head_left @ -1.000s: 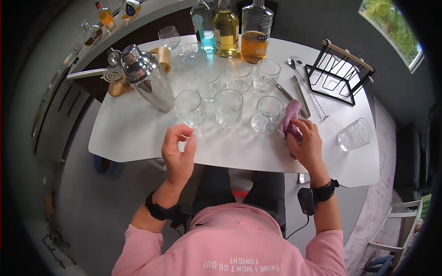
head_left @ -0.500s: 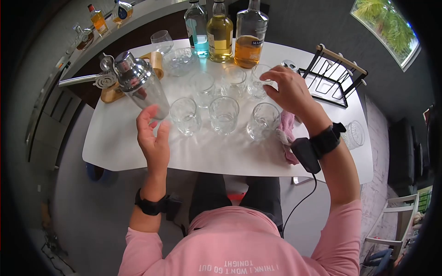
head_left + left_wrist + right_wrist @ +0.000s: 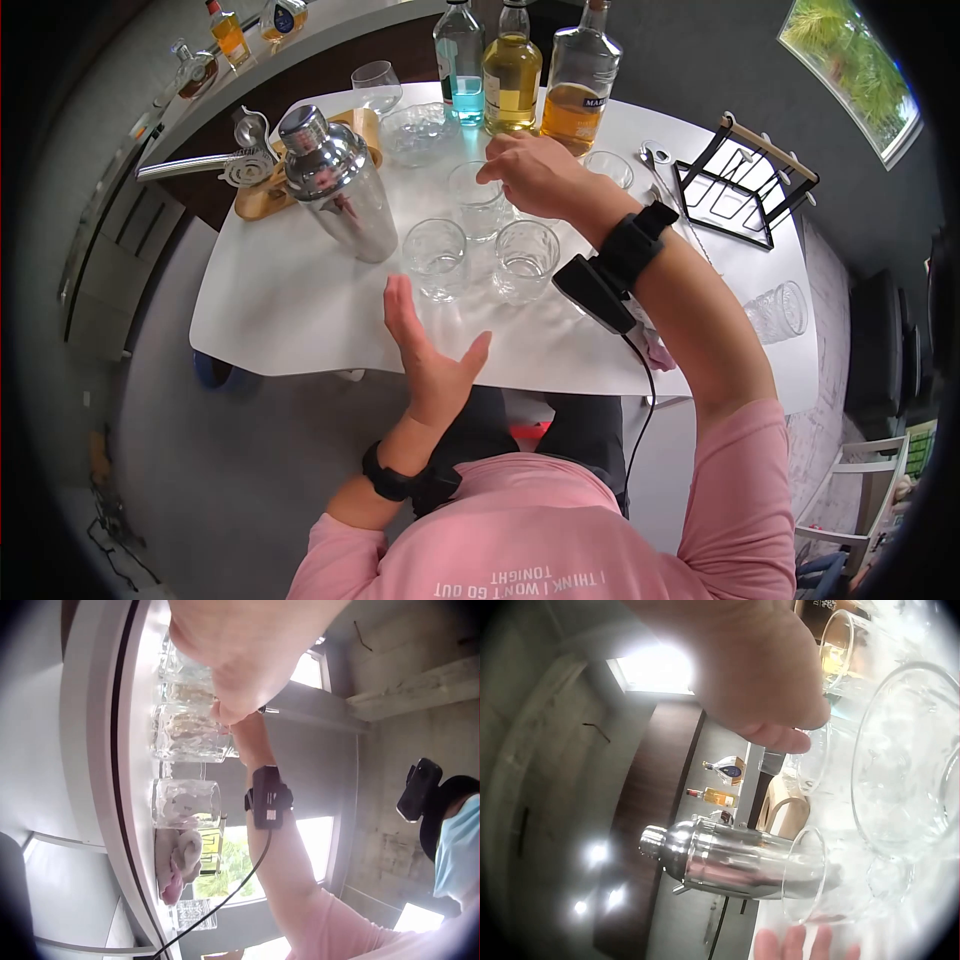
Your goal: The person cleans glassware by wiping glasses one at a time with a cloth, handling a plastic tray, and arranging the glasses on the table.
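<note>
While the right hand [image 3: 535, 175] reaches across the rows toward the far edge of the table [image 3: 300, 300], its fingertips sit at the rim of a rear-row glass [image 3: 478, 198]; cannot tell from any view whether they pinch it or just touch. That glass stands mid-table, just behind the two front glasses [image 3: 436, 258] [image 3: 526, 258]. Left hand [image 3: 430, 350] hovers spread, fingers straight, over the near edge, holding nothing.

Handling call: cut glass, rigid, brittle, probably fairly heavy, slick when wet. Take it round the wall, thumb opposite fingers, not by the rim. Neighbours stand close, so lift straight up.

Outward: shaker [image 3: 338, 180] at the left edge, three bottles [image 3: 512, 70] along the far edge, wire rack [image 3: 745, 180] near the far right corner.

Versus half a second ago: right hand has moved left from the far-right glass to this one; left hand has dropped back from beside the shaker toward the near edge.
</note>
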